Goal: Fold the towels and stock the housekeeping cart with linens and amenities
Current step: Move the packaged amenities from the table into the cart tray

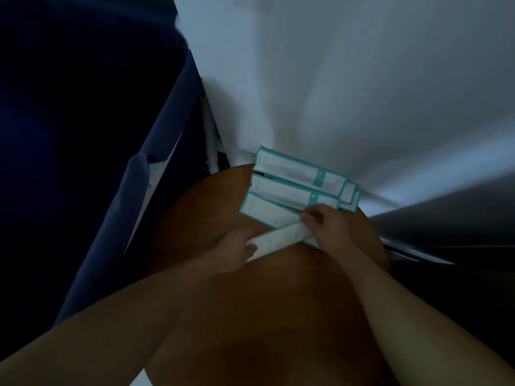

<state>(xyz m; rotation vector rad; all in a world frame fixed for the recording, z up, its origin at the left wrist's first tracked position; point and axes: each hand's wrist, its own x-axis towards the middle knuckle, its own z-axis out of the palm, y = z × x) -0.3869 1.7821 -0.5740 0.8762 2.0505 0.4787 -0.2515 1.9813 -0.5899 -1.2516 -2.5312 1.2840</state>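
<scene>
Together, left hand (235,247) and right hand (324,225) pinch opposite ends of a white packet (276,240).

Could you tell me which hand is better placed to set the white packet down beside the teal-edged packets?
Probably the right hand: it grips the white packet at the end beside the teal-edged packets, while the left hand holds the far end over bare table.

The packets (298,176) are white with teal edges, the table (195,218) orange-brown.
</scene>
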